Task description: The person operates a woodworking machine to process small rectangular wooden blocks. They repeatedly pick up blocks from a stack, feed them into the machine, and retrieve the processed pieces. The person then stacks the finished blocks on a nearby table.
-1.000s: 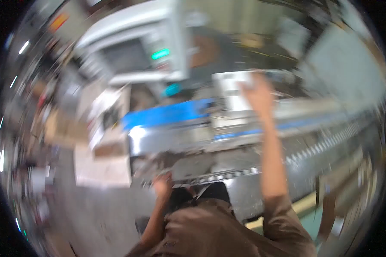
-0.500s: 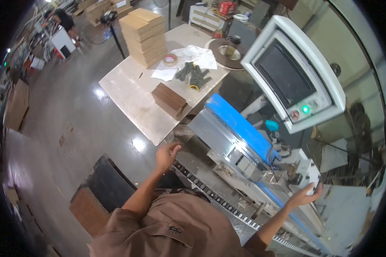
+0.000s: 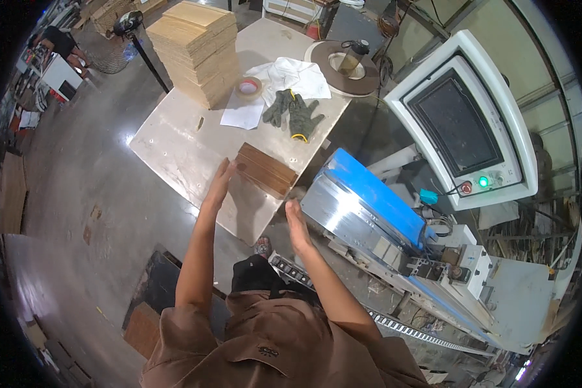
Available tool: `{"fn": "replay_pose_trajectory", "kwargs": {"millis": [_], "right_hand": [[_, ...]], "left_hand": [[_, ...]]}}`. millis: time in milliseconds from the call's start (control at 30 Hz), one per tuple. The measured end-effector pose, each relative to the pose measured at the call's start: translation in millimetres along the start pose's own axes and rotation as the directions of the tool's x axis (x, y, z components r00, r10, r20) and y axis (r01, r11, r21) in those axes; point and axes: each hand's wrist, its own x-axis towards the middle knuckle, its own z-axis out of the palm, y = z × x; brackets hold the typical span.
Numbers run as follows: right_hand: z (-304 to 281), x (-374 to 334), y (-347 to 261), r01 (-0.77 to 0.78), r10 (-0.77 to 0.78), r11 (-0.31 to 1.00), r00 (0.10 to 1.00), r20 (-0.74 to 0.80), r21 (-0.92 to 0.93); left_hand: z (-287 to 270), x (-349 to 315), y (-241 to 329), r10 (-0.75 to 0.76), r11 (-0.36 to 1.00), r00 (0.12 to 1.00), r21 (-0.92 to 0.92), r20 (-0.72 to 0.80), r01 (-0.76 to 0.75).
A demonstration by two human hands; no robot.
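Note:
A short stack of dark brown wooden boards (image 3: 265, 170) lies near the front corner of the pale table (image 3: 168, 139). My left hand (image 3: 221, 179) is at the left end of the stack, fingers stretched out and pointing away from me; whether it touches the boards I cannot tell. Just off the table's corner, my right hand (image 3: 297, 220) is raised near the stack's right end, its fingers extended and nothing in it. Grey work gloves (image 3: 293, 116) with yellow cuffs rest farther back on the table.
A tall stack of light boards (image 3: 197, 55) stands at the table's back left, beside a tape roll (image 3: 247, 88) and a white cloth (image 3: 291, 76). To the right are a blue-covered machine (image 3: 375, 194) and its control screen (image 3: 456, 123). A person (image 3: 61, 44) works far left.
My right hand has left the machine's far right end and come over to the brown boards. My left hand has moved forward and left to them. The view has shifted toward the table.

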Motion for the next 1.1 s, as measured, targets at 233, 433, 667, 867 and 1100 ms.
{"fn": "replay_pose_trajectory", "kwargs": {"millis": [233, 433, 667, 867, 1100], "right_hand": [[27, 38, -10, -0.038, 0.041, 0.995, 0.999, -0.025, 0.096], [29, 43, -3, -0.119, 0.121, 0.982, 0.993, -0.005, 0.145], [27, 27, -2, -0.176, 0.175, 0.974, 0.984, 0.023, 0.146], [12, -27, 23, -0.18, 0.177, 0.971, 0.984, 0.036, 0.157], [-51, -105, -33, -0.116, 0.135, 0.987, 0.975, -0.179, 0.113]], "left_hand": [[-13, 13, 4, -0.229, 0.97, 0.937, -0.016, 0.265, 0.242], [-17, 21, 7, -0.242, 0.968, 0.906, 0.029, 0.347, 0.247], [-26, -8, -6, -0.189, 0.981, 0.918, 0.023, 0.348, 0.193], [-16, -77, -24, -0.194, 0.976, 0.95, -0.049, 0.245, 0.212], [70, -124, -21, -0.127, 0.965, 0.919, -0.168, 0.374, 0.202]]}}
